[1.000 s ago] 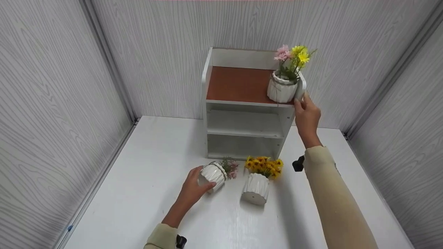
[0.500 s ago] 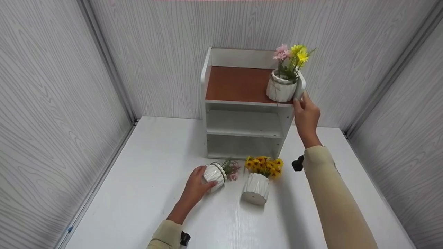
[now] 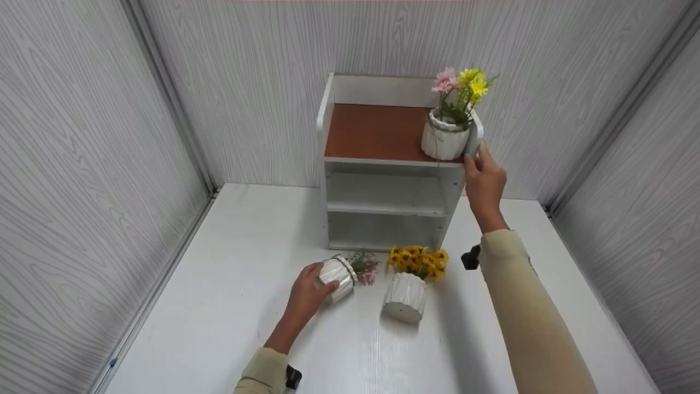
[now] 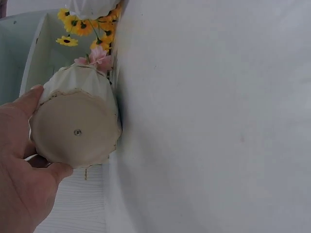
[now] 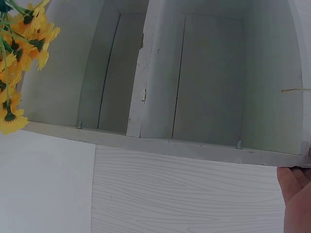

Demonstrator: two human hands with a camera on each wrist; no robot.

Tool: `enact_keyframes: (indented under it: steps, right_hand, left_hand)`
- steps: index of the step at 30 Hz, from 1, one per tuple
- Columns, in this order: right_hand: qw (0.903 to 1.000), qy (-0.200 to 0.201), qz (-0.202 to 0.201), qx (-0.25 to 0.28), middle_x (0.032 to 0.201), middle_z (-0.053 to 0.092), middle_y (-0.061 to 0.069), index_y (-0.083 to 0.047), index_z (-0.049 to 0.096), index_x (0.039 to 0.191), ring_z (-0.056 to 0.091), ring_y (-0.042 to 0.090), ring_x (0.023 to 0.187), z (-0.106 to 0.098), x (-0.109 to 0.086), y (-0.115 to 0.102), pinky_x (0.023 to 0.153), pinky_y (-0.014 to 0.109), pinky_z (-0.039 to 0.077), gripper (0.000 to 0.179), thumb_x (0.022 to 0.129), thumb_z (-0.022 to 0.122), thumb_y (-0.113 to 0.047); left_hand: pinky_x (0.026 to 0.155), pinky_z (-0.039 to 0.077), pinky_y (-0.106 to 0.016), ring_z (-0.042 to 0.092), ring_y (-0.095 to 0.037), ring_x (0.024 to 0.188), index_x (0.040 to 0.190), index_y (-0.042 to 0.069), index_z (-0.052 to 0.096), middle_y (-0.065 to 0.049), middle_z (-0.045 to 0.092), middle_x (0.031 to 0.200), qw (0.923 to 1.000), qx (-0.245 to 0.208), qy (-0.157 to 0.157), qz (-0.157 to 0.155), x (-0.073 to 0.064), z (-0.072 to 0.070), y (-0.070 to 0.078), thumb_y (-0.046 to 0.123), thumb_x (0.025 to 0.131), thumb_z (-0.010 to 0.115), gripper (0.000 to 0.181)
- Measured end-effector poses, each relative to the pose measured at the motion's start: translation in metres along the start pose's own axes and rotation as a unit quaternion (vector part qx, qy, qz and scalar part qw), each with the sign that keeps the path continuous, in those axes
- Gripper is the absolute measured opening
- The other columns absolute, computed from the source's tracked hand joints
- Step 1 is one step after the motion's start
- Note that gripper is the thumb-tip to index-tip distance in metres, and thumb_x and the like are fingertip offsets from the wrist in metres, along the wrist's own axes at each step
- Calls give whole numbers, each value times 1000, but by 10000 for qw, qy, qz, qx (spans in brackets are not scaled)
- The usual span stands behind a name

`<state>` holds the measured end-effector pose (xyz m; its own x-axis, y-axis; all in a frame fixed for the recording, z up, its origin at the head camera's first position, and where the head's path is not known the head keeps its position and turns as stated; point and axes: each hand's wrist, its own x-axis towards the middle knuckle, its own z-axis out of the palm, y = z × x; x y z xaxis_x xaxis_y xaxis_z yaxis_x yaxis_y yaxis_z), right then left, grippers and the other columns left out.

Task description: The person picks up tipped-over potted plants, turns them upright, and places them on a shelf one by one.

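Observation:
My left hand [image 3: 307, 293] grips a white ribbed flowerpot [image 3: 337, 278] that lies tilted on its side over the white table, its pink flowers [image 3: 369, 268] pointing right toward the shelf. In the left wrist view, the pot's round base [image 4: 77, 128] faces the camera, with thumb and fingers around its side. My right hand [image 3: 485, 183] pinches the right side panel of a small white shelf unit [image 3: 385, 212] near the top board. Beside those fingertips, a pot with pink and yellow flowers [image 3: 445, 137] stands upright on the brown top.
Another white pot [image 3: 406, 298] with orange-yellow flowers [image 3: 418, 262] lies on its side in front of the shelf, right of the left hand's pot. White wood-grain panels [image 3: 262, 93] close in the back and both sides of the table [image 3: 240, 246].
The left hand has moved slightly right and turned its flowerpot a little, so less of the base shows in the head view. My right hand stays at the shelf's side.

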<state>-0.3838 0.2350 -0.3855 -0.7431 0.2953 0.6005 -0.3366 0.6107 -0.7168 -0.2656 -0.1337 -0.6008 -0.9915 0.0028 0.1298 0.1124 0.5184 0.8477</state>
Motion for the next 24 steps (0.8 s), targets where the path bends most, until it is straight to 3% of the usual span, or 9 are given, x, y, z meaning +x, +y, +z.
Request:
enact_keyframes:
  steps: [7, 24]
  right_hand:
    - [10000, 52, 27, 9, 130, 66, 17, -15, 51, 149, 67, 22, 117, -1, 1, -2, 95, 42, 55, 48, 103, 60, -23]
    - [10000, 29, 45, -57, 129, 67, 15, -19, 51, 149, 67, 21, 117, 1, -1, 0, 94, 43, 55, 47, 104, 58, -27]
  left_hand:
    - [114, 38, -52, 46, -35, 140, 140, 1, 56, -17, 53, 146, 9965, -742, 362, -157, -3, -5, -10, 33, 88, 79, 65]
    - [117, 33, -53, 40, -36, 144, 149, 5, 47, -17, 45, 154, 9959, -759, 203, -451, -21, -16, -23, 42, 84, 81, 82]
